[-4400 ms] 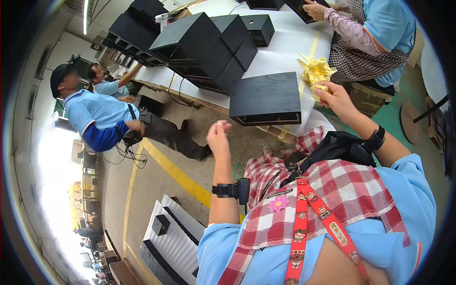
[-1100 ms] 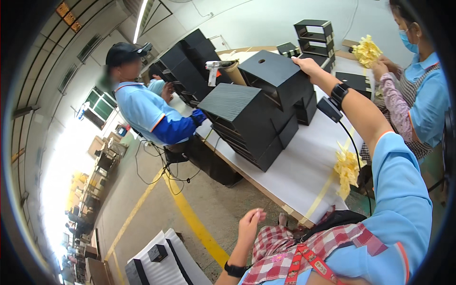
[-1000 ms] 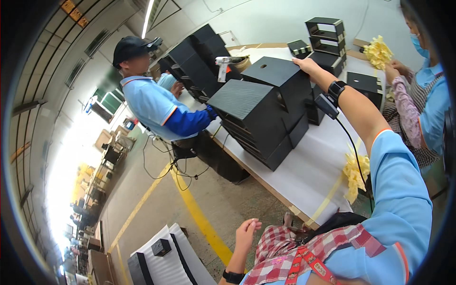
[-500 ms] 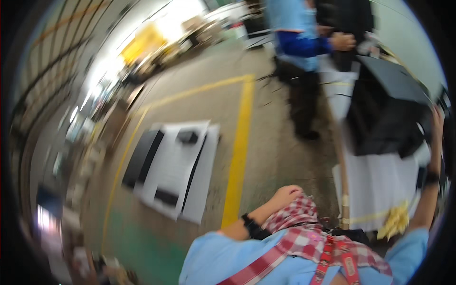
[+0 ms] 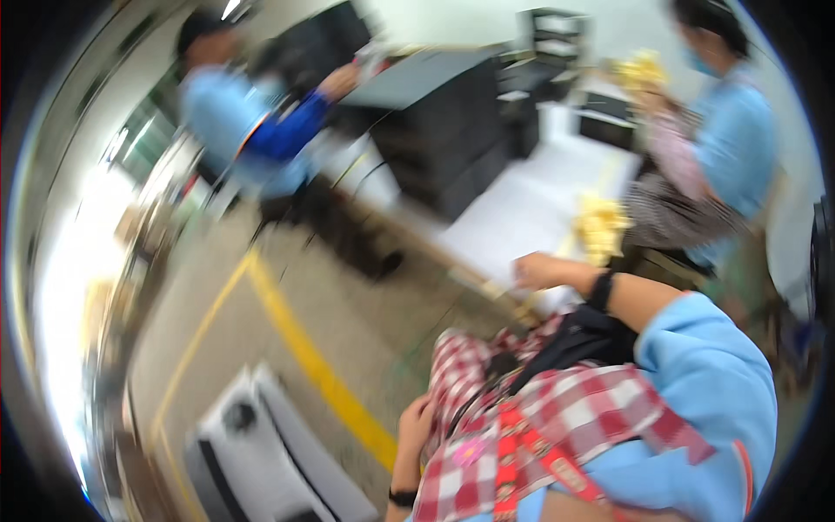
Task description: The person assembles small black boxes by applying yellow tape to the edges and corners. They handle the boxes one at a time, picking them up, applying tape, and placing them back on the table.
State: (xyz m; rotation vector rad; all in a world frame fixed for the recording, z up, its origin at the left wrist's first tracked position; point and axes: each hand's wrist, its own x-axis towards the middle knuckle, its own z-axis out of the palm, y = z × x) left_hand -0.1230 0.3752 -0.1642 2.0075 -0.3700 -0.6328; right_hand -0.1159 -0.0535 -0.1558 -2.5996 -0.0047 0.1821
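Observation:
My left hand (image 5: 415,428) rests against the red-and-white checked apron (image 5: 461,365) over my thigh, its fingers partly hidden and blurred. My right hand (image 5: 541,271) is held over the near edge of the white-covered table (image 5: 522,204), fingers curled in. What it holds, if anything, does not show. Just beyond that hand lies a crumpled yellow bundle (image 5: 600,228), apart from my fingers. Farther along the table stand large black box-shaped pieces (image 5: 435,130), which neither of my hands touches.
A person in light blue (image 5: 226,122) stands at the table's far left side, and a seated person (image 5: 735,130) on the right holds a yellow bundle (image 5: 641,71). Behind is a black rack (image 5: 554,39). White sheets with dark pieces (image 5: 261,435) lie on the floor beside a yellow line (image 5: 313,348).
The view has swung to the right. My right hand has come away from beside the black box to the table's near edge. My left hand remains at the apron.

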